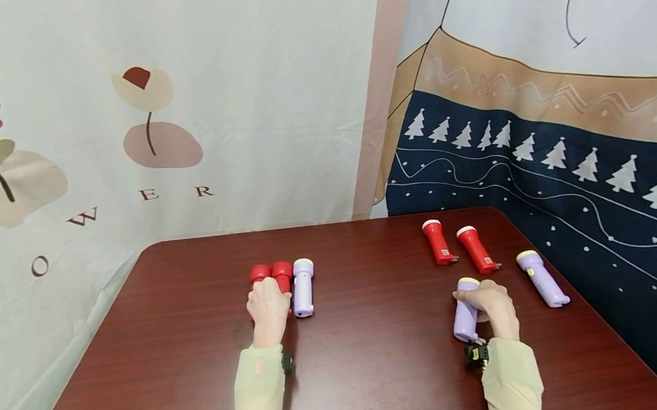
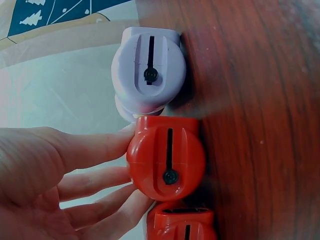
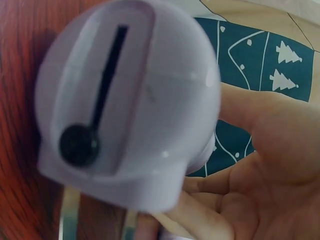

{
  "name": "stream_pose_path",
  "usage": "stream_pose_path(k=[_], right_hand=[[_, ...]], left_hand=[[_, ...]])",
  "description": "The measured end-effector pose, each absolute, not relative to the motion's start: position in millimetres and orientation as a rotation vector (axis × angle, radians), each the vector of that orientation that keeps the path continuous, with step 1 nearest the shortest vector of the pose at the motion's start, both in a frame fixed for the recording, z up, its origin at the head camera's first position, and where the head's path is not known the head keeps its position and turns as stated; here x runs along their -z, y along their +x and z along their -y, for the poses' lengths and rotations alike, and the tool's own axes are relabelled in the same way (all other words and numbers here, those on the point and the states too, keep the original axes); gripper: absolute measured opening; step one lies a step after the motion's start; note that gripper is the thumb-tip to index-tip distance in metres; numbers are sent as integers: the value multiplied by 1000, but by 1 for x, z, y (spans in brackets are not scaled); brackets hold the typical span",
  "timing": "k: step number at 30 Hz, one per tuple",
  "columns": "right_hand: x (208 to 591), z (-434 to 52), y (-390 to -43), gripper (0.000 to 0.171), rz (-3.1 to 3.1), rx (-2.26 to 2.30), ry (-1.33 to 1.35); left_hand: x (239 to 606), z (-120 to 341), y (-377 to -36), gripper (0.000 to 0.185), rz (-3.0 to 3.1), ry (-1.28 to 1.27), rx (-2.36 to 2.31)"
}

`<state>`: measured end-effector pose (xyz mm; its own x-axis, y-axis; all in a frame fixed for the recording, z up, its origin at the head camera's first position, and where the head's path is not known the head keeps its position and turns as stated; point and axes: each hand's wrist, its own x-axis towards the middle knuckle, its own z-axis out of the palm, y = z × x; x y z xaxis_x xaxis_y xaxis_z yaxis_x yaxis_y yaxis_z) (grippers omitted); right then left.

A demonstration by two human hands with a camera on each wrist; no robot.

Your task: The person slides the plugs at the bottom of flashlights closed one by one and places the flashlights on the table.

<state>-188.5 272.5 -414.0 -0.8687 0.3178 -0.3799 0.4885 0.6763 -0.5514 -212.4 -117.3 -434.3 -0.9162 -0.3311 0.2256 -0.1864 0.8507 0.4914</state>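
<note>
On the left of the table, two red flashlights stand in a row with a lavender flashlight point(image 1: 303, 289). My left hand point(image 1: 269, 309) holds the middle red flashlight point(image 2: 167, 160), thumb on one side and fingers on the other. The outer red flashlight point(image 2: 182, 224) lies right beside it, partly covered by the hand in the head view. Over on the right, my right hand point(image 1: 494, 304) grips another lavender flashlight point(image 1: 465, 317) around its body. Two metal plug prongs point(image 3: 70, 215) stick out near its tail end in the right wrist view.
Two red flashlights with plug prongs, one point(image 1: 437, 242) left of the other point(image 1: 477, 250), lie at the back right of the brown table point(image 1: 371, 353). A lavender flashlight point(image 1: 543, 279) lies near the right edge. Printed curtains point(image 1: 277, 108) hang behind.
</note>
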Motion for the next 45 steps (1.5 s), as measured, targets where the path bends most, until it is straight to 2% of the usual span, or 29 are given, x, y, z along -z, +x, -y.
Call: stream_pose_path(k=[14, 26, 33, 45], right_hand=[[416, -255, -196, 60, -2810, 1030, 635], [413, -236, -201, 56, -2870, 1135, 683], [412, -228, -206, 59, -2900, 1108, 673], [414, -212, -212, 61, -2942, 1124, 630]], left_hand=[[439, 117, -210, 24, 2664, 364, 692], [426, 103, -204, 6, 2579, 283, 628], [422, 92, -203, 10, 2539, 228, 608], [432, 74, -200, 6, 2520, 67, 665]])
